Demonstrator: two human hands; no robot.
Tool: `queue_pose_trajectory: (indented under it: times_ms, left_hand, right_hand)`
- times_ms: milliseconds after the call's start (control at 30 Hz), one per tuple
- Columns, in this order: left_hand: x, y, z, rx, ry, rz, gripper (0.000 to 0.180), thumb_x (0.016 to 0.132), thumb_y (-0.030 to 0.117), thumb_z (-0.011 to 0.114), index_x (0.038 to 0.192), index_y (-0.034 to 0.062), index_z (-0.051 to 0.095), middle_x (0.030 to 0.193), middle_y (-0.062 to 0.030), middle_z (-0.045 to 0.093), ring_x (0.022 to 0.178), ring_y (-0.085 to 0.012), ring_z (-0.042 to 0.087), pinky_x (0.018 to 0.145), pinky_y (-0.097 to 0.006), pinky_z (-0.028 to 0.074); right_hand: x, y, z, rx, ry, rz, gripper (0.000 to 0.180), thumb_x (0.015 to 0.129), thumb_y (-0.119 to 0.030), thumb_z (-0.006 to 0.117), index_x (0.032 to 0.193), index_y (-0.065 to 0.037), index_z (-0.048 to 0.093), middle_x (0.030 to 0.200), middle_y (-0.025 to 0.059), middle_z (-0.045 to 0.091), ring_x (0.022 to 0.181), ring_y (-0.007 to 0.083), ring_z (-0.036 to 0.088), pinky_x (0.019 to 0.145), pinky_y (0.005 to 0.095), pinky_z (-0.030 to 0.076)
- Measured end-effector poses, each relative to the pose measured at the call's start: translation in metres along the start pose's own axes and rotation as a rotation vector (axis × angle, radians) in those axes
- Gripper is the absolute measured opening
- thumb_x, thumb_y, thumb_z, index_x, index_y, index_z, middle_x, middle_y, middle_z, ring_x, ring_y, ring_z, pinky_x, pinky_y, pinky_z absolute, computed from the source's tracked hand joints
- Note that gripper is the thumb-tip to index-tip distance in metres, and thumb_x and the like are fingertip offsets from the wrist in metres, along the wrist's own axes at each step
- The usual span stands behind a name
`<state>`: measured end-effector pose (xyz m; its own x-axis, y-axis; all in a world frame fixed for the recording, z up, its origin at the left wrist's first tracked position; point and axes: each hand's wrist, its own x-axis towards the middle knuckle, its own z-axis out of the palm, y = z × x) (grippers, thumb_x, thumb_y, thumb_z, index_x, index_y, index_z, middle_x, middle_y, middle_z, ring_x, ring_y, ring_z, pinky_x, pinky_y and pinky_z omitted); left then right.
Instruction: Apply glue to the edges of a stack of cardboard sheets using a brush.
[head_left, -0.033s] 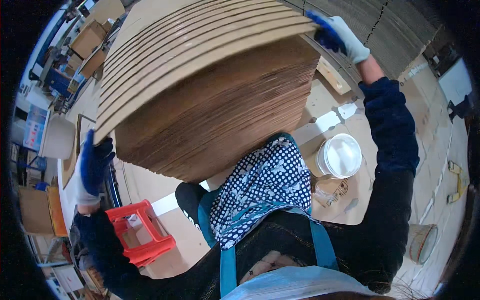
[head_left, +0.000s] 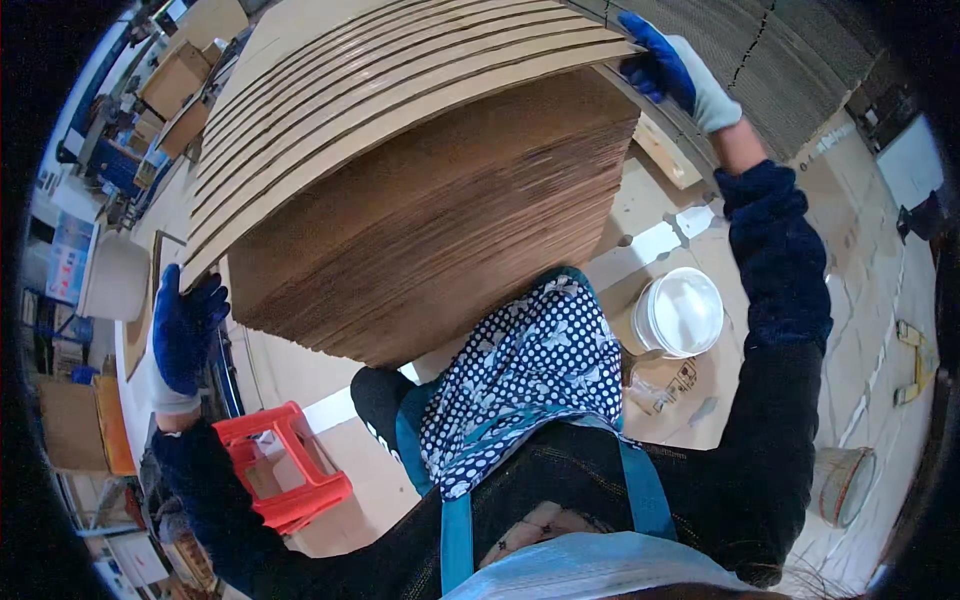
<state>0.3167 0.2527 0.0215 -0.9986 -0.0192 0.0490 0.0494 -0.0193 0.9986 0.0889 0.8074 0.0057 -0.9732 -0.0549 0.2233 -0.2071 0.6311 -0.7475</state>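
Note:
A tall stack of brown cardboard [head_left: 480, 220] stands in front of me. On top lie several flat cardboard sheets [head_left: 400, 95], fanned out in steps, their near edges bowed. My left hand [head_left: 185, 335], in a white glove with blue coating, is at the near left corner, with the sheet edge between thumb and fingers. At the right corner, my right hand [head_left: 680, 80], gloved the same way, has its thumb over the sheet edge and its fingers below. How many sheets each hand pinches is hidden.
A red plastic stool [head_left: 285, 465] stands at lower left, a white bucket [head_left: 685, 310] at right. Another tub [head_left: 845, 487] sits at far right. Behind my right hand is a dark grey stack [head_left: 780, 60]; a wooden strip [head_left: 668, 150] lies beside the cardboard. Boxes and shelves line the left.
Both hands have shifted slightly at the corners, and more of the left glove's blue fingers shows. The fanned sheets' edges sit a little differently.

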Motion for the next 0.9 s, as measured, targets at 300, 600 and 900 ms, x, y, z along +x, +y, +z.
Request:
queue_pose_trajectory:
  times_ms: [300, 600, 900]
  left_hand:
    - [0.030, -0.054, 0.005, 0.267, 0.414, -0.009, 0.007, 0.089, 0.010, 0.052, 0.088, 0.0035, 0.053, 0.075, 0.0009, 0.046, 0.068, -0.0083, 0.044, 0.062, -0.021, 0.038]
    - [0.043, -0.072, -0.016, 0.879, 0.404, 0.238, 0.022, 0.089, 0.020, 0.054, 0.082, -0.0003, 0.050, 0.071, 0.0023, 0.047, 0.064, -0.0071, 0.043, 0.056, -0.022, 0.037]
    - [0.005, -0.024, -0.023, 1.075, 0.528, 0.206, 0.032, 0.088, 0.028, 0.054, 0.103, -0.0001, 0.056, 0.078, -0.0052, 0.056, 0.074, -0.0121, 0.056, 0.067, -0.023, 0.045]
  right_hand:
    - [0.018, 0.037, 0.040, -0.533, 0.138, -0.197, 0.042, 0.090, -0.037, 0.042, 0.087, -0.001, 0.062, 0.076, 0.0172, 0.061, 0.071, 0.0328, 0.057, 0.070, 0.0351, 0.045]
    - [0.050, 0.068, 0.041, -0.576, 0.101, -0.283, 0.038, 0.090, -0.035, 0.044, 0.086, -0.003, 0.063, 0.071, 0.0189, 0.060, 0.072, 0.0366, 0.057, 0.065, 0.0400, 0.044]
    - [0.017, 0.051, -0.018, -1.110, 0.366, -0.631, 0.046, 0.088, -0.043, 0.045, 0.076, -0.003, 0.064, 0.068, 0.0169, 0.060, 0.068, 0.0310, 0.060, 0.065, 0.0403, 0.046]
